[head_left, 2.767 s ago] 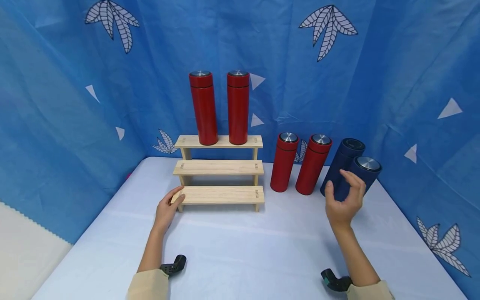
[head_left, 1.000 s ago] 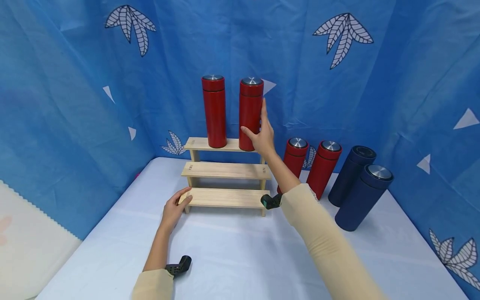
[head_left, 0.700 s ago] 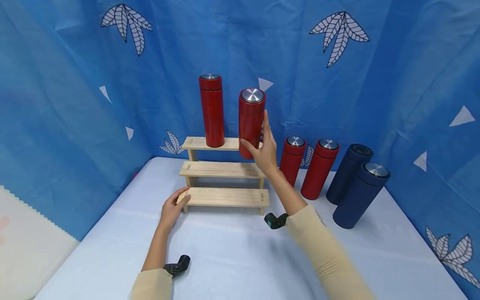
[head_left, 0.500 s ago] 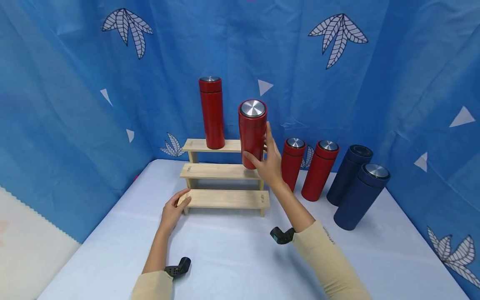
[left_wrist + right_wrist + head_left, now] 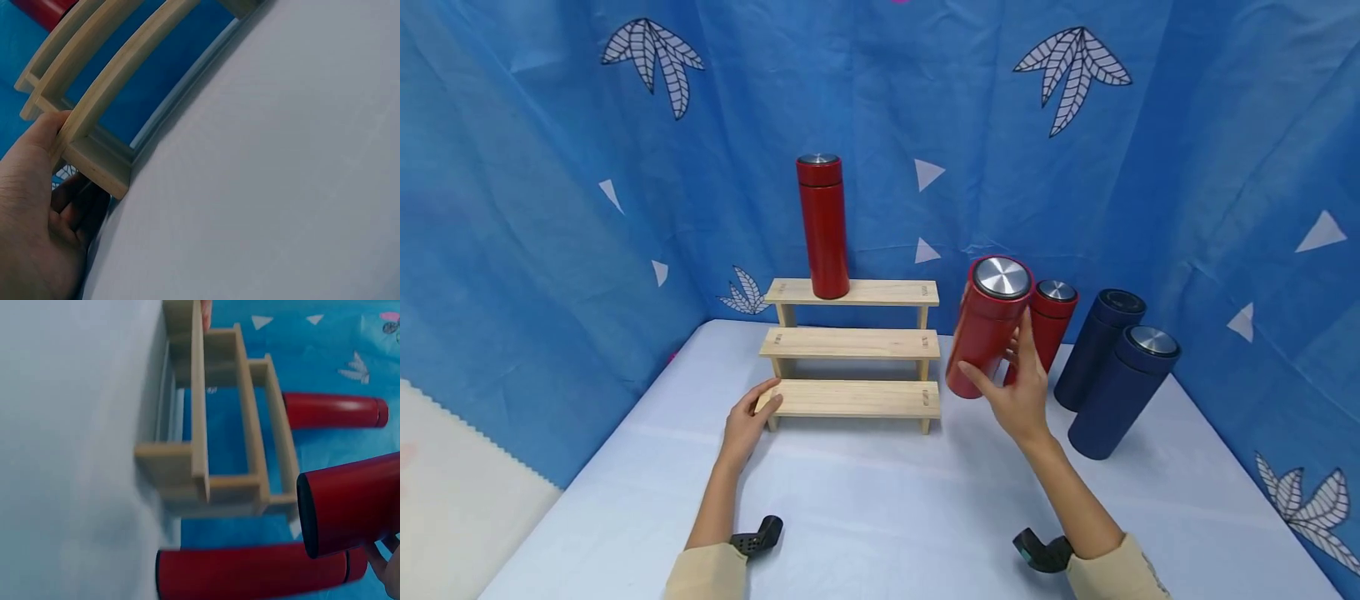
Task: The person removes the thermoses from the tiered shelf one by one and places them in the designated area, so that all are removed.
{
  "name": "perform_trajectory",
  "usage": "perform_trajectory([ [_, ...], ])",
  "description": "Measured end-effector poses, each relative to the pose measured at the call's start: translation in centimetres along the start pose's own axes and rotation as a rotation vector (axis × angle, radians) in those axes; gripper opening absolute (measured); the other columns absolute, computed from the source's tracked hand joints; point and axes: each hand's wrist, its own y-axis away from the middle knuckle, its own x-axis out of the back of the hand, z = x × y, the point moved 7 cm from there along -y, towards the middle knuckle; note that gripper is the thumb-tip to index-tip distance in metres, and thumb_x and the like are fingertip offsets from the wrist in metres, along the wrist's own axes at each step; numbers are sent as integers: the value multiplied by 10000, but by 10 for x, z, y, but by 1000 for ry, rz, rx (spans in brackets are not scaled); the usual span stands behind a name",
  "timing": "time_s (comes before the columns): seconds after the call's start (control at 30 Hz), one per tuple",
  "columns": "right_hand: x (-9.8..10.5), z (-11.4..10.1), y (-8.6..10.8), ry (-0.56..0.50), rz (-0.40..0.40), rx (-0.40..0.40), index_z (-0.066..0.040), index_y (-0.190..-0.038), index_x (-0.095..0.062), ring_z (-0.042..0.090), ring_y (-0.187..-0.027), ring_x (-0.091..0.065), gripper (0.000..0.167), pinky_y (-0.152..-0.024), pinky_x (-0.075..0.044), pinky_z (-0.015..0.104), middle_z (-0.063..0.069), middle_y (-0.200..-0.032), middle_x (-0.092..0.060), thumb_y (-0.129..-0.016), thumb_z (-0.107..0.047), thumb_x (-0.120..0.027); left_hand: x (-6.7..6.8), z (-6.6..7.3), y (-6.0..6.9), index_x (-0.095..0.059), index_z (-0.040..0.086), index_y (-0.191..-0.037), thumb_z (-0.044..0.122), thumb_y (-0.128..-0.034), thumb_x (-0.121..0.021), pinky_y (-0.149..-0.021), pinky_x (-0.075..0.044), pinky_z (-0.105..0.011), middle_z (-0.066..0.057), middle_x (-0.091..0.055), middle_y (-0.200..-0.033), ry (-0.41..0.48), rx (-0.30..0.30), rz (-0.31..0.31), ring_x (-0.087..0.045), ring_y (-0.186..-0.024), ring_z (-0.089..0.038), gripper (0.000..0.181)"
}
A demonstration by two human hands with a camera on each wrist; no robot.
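Observation:
My right hand (image 5: 1022, 396) grips a red thermos flask (image 5: 988, 321) with a silver lid, thumb on its left side and fingers round its right. In the right wrist view the held flask (image 5: 350, 503) is raised off the table, and another red flask (image 5: 250, 572) stands behind it, mostly hidden in the head view. My left hand (image 5: 745, 425) pinches the left end of the lowest step of a three-tier wooden stand (image 5: 850, 398); the left wrist view shows the thumb over the board's edge. One red thermos flask (image 5: 824, 229) stands upright on the top tier, towards its left.
A red flask (image 5: 1051, 329) stands just behind my right hand's fingers. Further right are two dark blue flasks, one (image 5: 1093, 350) behind the other (image 5: 1120, 396). A blue patterned curtain (image 5: 985, 125) hangs behind the white table (image 5: 865, 508).
My right hand has taken the right-hand red flask off the top tier and carried it down and rightward, in front of the standing red flasks. The left hand keeps its hold on the stand.

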Motion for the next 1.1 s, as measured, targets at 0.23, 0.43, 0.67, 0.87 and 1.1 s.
perform_trajectory([
  [0.23, 44, 35, 29, 123, 33, -148, -58, -1469, -158, 108, -1098, -478, 993, -863, -418, 129, 229, -1200, -492, -685, 112, -743, 0, -2, 1, -535, 218, -1297, 495, -845, -605, -1056, -295, -394, -9, -401, -1414, 6, -6, 7, -297, -1331, -192, 535],
  [0.43, 65, 95, 61, 208, 38, -329, -229, -1492, -138, 231, -1083, -492, 1058, -834, -400, 88, 159, -1241, -508, -693, 35, -780, 0, -1, 1, -529, 226, -1302, 503, -847, -596, -1059, -292, -391, -10, -394, -1419, -11, -1, 11, -295, -1333, -199, 537],
  [0.67, 71, 126, 80, 183, 41, -377, -276, -1489, -126, 268, -1103, -509, 1029, -870, -465, 235, 123, -1272, -504, -727, -64, -785, 0, 0, 0, -530, 228, -1303, 510, -842, -598, -1050, -305, -391, -9, -395, -1419, -14, -1, 9, -302, -1329, -198, 545],
  [0.87, 71, 142, 92, 167, 34, -393, -266, -1489, -135, 304, -1101, -515, 1006, -855, -457, 194, 129, -1306, -481, -739, -79, -778, 1, 1, 0, -530, 223, -1302, 503, -846, -597, -1049, -306, -394, -14, -398, -1417, -7, -6, 9, -304, -1328, -202, 539],
  [1.1, 70, 143, 95, 199, 9, -414, -278, -1490, -92, 300, -1064, -517, 1066, -813, -428, 110, 116, -1312, -477, -718, -30, -784, 1, 1, 1, -524, 223, -1309, 503, -845, -598, -1051, -302, -398, -11, -392, -1421, 2, 2, 0, -300, -1329, -200, 546],
])
